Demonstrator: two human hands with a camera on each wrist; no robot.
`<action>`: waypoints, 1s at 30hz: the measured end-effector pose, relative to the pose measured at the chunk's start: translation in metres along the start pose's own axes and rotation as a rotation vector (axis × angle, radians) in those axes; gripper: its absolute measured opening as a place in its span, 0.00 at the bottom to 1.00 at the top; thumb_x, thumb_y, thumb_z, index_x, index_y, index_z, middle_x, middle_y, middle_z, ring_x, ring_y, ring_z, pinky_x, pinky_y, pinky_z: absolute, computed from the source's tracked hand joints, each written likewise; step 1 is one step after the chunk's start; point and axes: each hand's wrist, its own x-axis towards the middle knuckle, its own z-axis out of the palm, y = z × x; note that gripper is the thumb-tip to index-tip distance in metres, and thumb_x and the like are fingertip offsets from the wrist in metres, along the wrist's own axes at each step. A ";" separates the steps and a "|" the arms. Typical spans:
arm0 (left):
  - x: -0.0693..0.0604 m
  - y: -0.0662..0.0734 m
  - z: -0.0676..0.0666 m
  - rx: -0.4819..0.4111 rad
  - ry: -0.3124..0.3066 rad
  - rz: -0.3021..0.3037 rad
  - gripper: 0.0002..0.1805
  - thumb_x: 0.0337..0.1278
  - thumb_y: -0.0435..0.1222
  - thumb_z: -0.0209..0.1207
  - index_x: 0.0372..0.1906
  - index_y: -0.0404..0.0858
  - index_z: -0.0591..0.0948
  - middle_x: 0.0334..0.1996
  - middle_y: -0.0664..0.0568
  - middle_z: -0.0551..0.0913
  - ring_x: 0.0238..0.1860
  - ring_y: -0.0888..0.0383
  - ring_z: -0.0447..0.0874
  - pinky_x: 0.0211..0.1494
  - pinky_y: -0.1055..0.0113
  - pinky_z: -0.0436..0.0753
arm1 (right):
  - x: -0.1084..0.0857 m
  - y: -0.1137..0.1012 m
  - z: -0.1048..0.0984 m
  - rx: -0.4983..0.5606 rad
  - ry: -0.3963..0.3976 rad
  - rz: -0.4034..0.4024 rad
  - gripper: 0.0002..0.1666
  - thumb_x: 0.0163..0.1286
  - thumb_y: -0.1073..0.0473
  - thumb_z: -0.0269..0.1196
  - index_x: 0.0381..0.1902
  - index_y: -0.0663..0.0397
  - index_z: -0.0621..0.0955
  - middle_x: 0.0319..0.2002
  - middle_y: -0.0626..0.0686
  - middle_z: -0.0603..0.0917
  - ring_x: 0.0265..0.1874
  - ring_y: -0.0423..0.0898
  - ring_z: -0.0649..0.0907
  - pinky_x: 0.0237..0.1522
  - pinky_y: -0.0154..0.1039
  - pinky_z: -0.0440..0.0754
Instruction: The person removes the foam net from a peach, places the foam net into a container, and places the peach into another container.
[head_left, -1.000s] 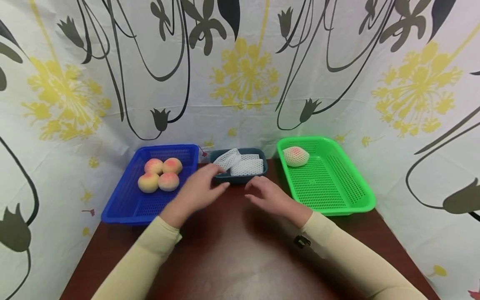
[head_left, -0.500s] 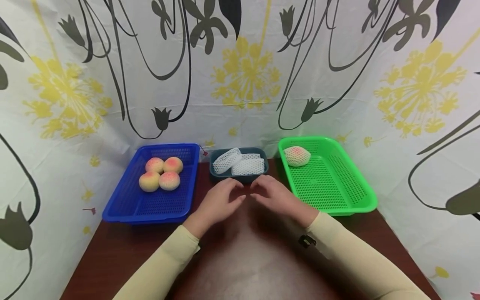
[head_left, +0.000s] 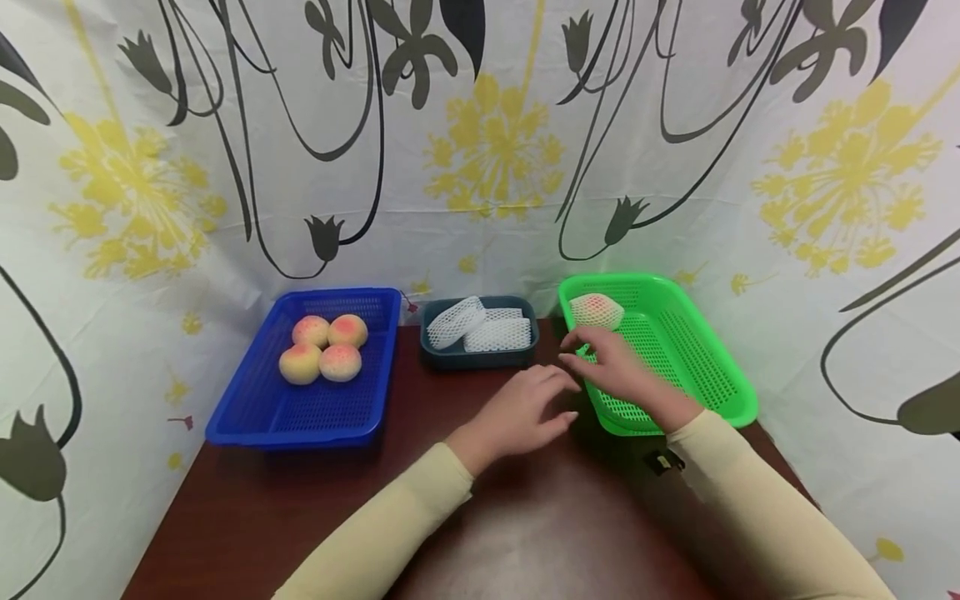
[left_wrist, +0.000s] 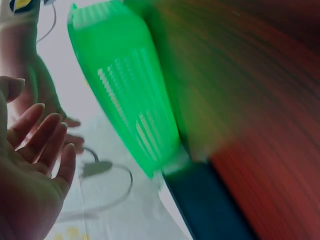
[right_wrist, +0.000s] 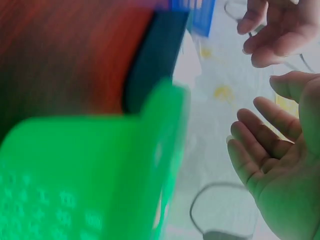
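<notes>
My left hand (head_left: 517,412) is held over the table (head_left: 300,517) just left of the green basket (head_left: 675,358), fingers loosely bent around nothing. Over that basket's left rim hovers my right hand (head_left: 618,367), also holding nothing, its fingertips just below a peach in a white foam net (head_left: 597,311). Both wrist views show relaxed fingers and bare palms: the left hand (left_wrist: 37,175) in one, the right hand (right_wrist: 280,145) in the other. Several bare peaches (head_left: 320,350) sit together in the blue basket (head_left: 247,417) on the left.
Between the two baskets stands a small dark teal tray (head_left: 480,358) with white foam nets (head_left: 498,332) in it. A patterned cloth (head_left: 480,242) hangs behind and at both sides of the table.
Both hands have moved rightward, away from the front of the small tray. The right hand is now over the green basket's edge. Peaches, nets and baskets stay where they were.
</notes>
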 end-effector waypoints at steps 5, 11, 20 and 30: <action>0.029 0.015 0.022 0.105 -0.063 0.070 0.22 0.81 0.48 0.62 0.69 0.43 0.83 0.65 0.56 0.83 0.68 0.57 0.79 0.73 0.61 0.76 | -0.003 0.012 -0.024 -0.026 0.020 0.066 0.10 0.82 0.61 0.68 0.54 0.62 0.85 0.51 0.59 0.88 0.53 0.61 0.87 0.54 0.65 0.85; 0.054 0.025 0.049 0.261 -0.109 0.083 0.22 0.85 0.52 0.56 0.70 0.48 0.83 0.68 0.59 0.83 0.72 0.59 0.76 0.79 0.61 0.70 | -0.003 0.023 -0.044 -0.040 -0.018 0.125 0.09 0.84 0.59 0.66 0.54 0.59 0.85 0.50 0.57 0.88 0.52 0.57 0.87 0.55 0.61 0.85; 0.077 0.023 0.081 0.348 -0.179 -0.043 0.25 0.90 0.56 0.44 0.72 0.53 0.82 0.71 0.63 0.80 0.76 0.61 0.71 0.83 0.62 0.63 | 0.007 0.036 -0.058 -0.058 -0.075 0.215 0.12 0.86 0.55 0.63 0.55 0.58 0.84 0.52 0.59 0.87 0.55 0.58 0.85 0.59 0.62 0.83; 0.079 0.023 0.096 0.413 -0.258 -0.059 0.30 0.92 0.59 0.33 0.78 0.58 0.79 0.77 0.65 0.76 0.81 0.62 0.65 0.86 0.61 0.55 | 0.024 0.062 -0.065 -0.122 -0.146 0.258 0.20 0.86 0.52 0.63 0.61 0.64 0.83 0.58 0.66 0.86 0.59 0.64 0.84 0.61 0.66 0.81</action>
